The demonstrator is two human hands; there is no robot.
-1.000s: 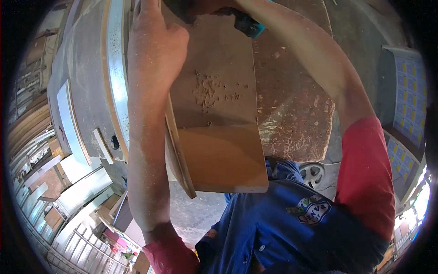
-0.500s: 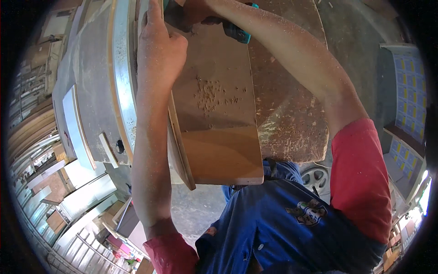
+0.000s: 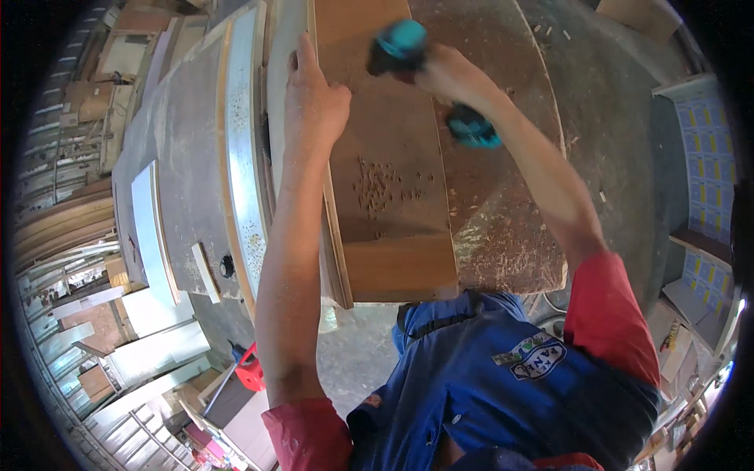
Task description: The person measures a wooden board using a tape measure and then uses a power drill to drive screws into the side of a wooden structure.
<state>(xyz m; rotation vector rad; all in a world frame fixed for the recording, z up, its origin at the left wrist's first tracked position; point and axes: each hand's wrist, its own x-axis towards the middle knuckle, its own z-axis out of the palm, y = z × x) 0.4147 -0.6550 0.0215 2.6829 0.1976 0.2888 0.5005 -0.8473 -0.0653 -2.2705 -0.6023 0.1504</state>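
My right hand [image 3: 452,72] is wrapped around the handle of a teal and black cordless drill [image 3: 400,45], blurred by motion and held over a brown board [image 3: 393,118]. The drill's teal battery base [image 3: 473,127] shows below the hand. My left hand [image 3: 316,110] grips the edge of a narrow upright wooden panel [image 3: 336,259] along the board's left side. One finger stretches forward along that edge and the thumb lies toward the board; the other fingers are mostly hidden. Small dark screws [image 3: 378,188] lie scattered on the board, between the two forearms.
The board lies on a worn brown worktable [image 3: 510,228]. Left of the panel are a long metal-faced strip [image 3: 245,149], a white strip of board [image 3: 153,228] and a short batten [image 3: 206,271]. Timber offcuts [image 3: 71,212] are stacked far left; a patterned cabinet [image 3: 707,157] stands right.
My right hand has drawn the drill back from the far end, toward me and right. The left hand keeps its hold on the panel while the whole view has shifted.
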